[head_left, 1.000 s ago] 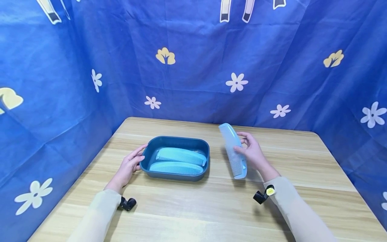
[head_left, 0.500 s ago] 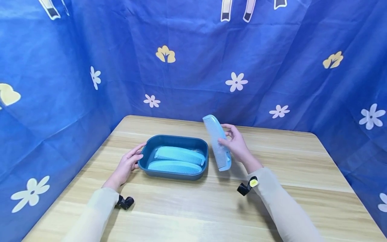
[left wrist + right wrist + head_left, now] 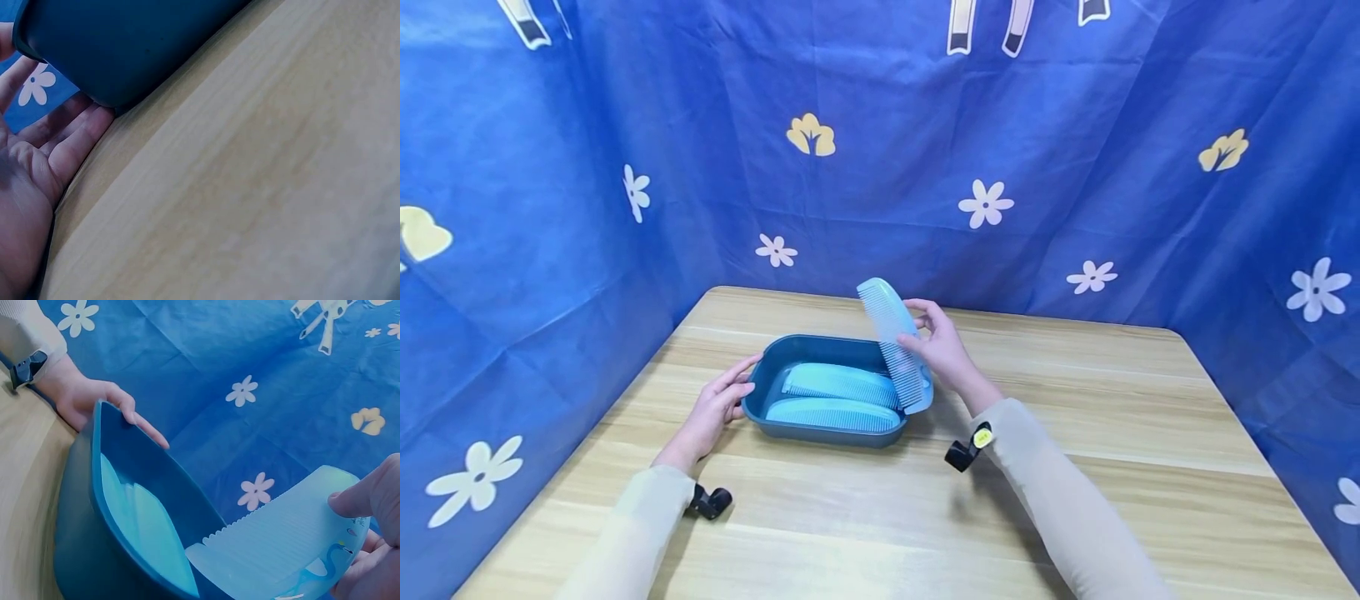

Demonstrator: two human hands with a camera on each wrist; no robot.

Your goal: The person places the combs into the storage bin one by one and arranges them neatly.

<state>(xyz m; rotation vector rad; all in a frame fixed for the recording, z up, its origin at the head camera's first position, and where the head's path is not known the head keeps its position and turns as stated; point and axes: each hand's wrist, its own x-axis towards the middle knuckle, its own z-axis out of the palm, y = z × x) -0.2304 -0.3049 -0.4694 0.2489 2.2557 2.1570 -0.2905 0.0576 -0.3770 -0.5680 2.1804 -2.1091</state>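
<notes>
My right hand pinches a light blue comb between thumb and fingers, tilted, teeth facing left. In the head view this comb overlaps the right end of a dark blue plastic tub; the right wrist view shows its toothed end over the tub's opening and a printed picture on its back. Two more light blue combs, the rear one and the front one, lie side by side in the tub, teeth toward me. My left hand rests against the tub's left end, fingers fairly straight along the outer wall.
The tub stands on a wood-grain table. A blue curtain with white flowers closes off the back and both sides. Each wrist wears a small black camera, the left camera and the right camera, both low over the table.
My right hand has carried the comb leftward, from beside the tub to over its right end. The left hand and the two combs in the tub have stayed in place.
</notes>
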